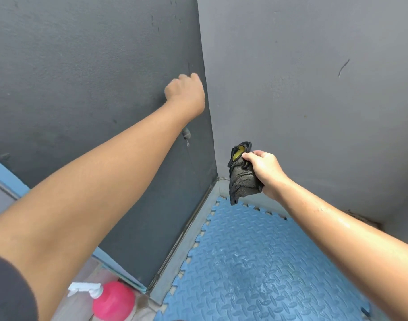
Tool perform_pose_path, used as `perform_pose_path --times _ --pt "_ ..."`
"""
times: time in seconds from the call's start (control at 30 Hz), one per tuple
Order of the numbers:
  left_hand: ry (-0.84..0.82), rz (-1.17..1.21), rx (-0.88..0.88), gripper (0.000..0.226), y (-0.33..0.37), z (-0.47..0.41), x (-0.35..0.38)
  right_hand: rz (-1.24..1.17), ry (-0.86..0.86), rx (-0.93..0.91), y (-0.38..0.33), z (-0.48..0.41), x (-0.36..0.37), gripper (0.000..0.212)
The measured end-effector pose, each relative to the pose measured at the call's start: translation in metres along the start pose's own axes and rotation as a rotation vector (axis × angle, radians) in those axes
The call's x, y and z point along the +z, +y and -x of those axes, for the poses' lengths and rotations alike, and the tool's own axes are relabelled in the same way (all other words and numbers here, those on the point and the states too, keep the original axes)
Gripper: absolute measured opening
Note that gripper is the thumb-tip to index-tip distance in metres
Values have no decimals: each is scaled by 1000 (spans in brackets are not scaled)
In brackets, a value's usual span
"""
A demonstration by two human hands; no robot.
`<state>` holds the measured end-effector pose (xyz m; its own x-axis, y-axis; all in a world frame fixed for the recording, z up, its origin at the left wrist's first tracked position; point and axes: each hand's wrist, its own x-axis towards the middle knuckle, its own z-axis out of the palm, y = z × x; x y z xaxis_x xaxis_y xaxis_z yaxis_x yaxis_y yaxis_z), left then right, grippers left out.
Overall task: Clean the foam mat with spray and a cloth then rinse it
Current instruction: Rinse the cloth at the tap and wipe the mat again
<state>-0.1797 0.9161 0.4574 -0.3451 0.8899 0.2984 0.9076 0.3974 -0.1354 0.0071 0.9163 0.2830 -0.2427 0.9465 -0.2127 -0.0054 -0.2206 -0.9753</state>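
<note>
A blue foam mat (263,269) with a diamond-plate pattern lies on the floor in the corner, its surface wet and shiny in patches. My right hand (266,172) is shut on a bunched dark grey cloth (242,179) with a yellow patch, held above the mat's far corner. My left hand (185,91) reaches up to the dark wall, fingers closed around something it hides, above a tap spout (186,133) with a drop hanging from it. A pink spray bottle (112,302) with a white trigger stands at the lower left, beyond the mat's edge.
Two grey walls meet in a corner (210,112) straight ahead. A pale concrete strip (186,246) runs between the left wall and the mat. A light blue frame edge (6,172) shows at the far left.
</note>
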Motion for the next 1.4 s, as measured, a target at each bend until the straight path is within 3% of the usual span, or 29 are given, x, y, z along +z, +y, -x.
perform_pose_path --times 0.1,0.17,0.27,0.33,0.43,0.57,0.63,0.8,0.87,1.03,1.1,1.23,1.4 --pt "486 225 395 31 14 33 26 60 32 8 27 0 -6 8" --pt "577 433 637 27 26 72 56 126 62 19 54 0 -6 12" --pt "333 542 656 27 26 121 144 262 89 16 107 1 -11 10" --pt "92 554 531 29 11 148 222 401 89 32 152 2 -17 7" --pt "-228 555 317 34 -15 196 334 644 40 14 225 13 -21 25" --pt "-484 541 194 46 -28 257 434 979 -383 -147 326 43 -8 36" --pt "-519 506 212 53 -26 271 460 1177 -455 -259 367 59 -2 41" --pt "-440 450 295 55 -11 267 489 1266 -295 -505 390 45 -8 42" --pt "-473 428 358 56 -10 265 503 1294 -193 -507 386 17 -39 41" --pt "-452 420 415 61 -12 276 520 1295 386 -166 376 -37 -193 39" --pt "-406 449 399 60 -12 279 521 1270 511 -22 372 -33 -251 41" --pt "-363 473 361 60 -11 282 525 1260 583 43 376 -26 -279 40" --pt "-371 502 321 62 -10 284 527 1074 466 -119 383 -45 -164 37"
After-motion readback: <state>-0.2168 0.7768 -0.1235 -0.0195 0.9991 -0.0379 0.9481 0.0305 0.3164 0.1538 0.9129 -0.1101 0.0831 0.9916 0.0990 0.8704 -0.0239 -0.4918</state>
